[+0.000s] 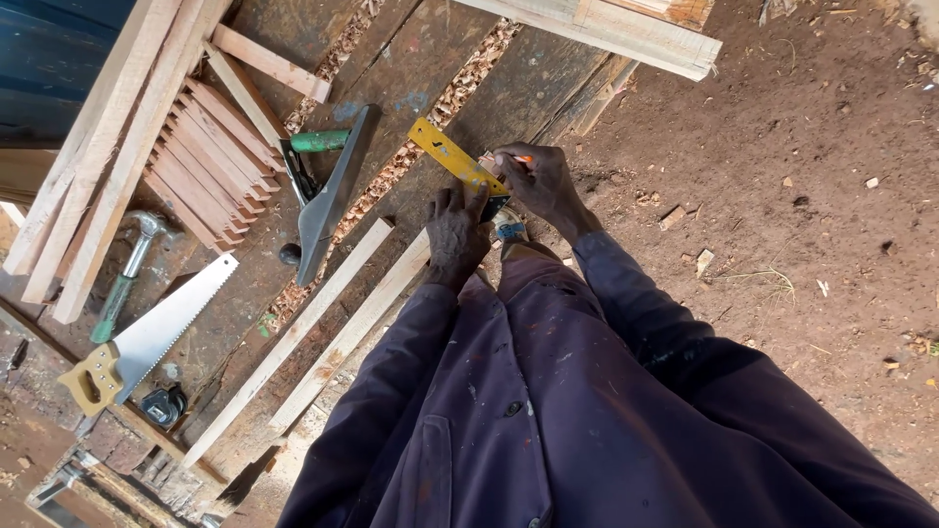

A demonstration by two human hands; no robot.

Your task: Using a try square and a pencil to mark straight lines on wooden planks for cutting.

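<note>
Head camera looks down at one workbench [548,78] with two long wood strips [333,323], one saw [147,337] and one hammer [132,259]. One yellow square ruler [452,156] lies under the left hand [457,230], pressed flat. The right hand [543,181], just beside, pinches one orange pencil [521,158] at the ruler's edge.

Outdoor carpentry workshop, rough and open-air. Worn plank workbench [430,68] strewn with pale wood shavings [469,73], set over bare reddish dirt ground [782,196]. Handsaw with yellow wooden handle [147,342], green-handled claw hammer [127,274] and stacked short reddish wooden slats [210,161] lay on bench. Long pale sawn battens [293,337] alongside. Yellow metal try square [455,156] pressed to timber.
</note>
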